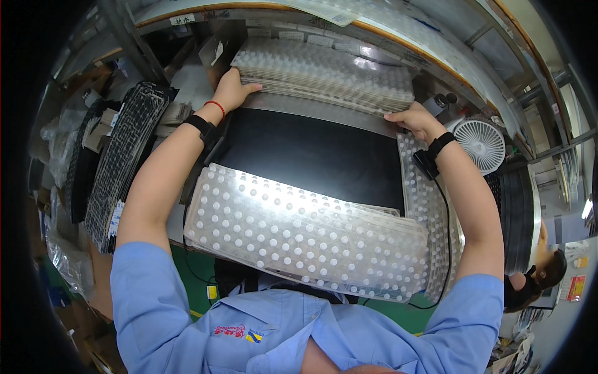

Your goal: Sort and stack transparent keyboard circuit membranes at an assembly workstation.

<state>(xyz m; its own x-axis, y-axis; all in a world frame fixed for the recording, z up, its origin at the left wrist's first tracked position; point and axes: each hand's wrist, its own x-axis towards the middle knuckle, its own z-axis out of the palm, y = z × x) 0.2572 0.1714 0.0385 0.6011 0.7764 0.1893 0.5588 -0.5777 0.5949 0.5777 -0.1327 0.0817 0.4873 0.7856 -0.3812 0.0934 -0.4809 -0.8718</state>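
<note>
OK, tray stack [324,73] btwn hands [230,91]

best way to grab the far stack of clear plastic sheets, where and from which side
Probably at both short ends, left hand from the left, right hand from the right: the stack of clear dimpled plastic sheets is long and many-layered, so opposite ends should balance it.
</note>
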